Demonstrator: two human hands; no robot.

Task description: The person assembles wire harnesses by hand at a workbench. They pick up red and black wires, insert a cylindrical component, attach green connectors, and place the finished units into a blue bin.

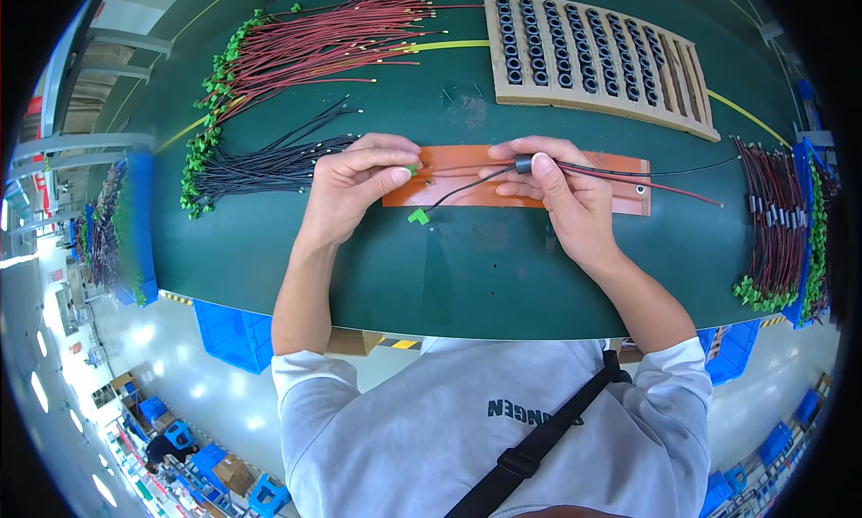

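Note:
My left hand pinches a small green connector at the end of a red wire. Between the thumb and fingers of my right hand is a black cylindrical ferrite ring. The red wire and a black wire run through it, their far ends reaching out to the right. On the near left of the ring, the black wire hangs in a curve to its own green connector. Both hands are over an orange-brown strip lying on the green table.
Red wires and black wires with green connectors lie in bundles on the left. A wooden rack of black rings stands at the back. Assembled wires with rings lie on the right beside a blue bin.

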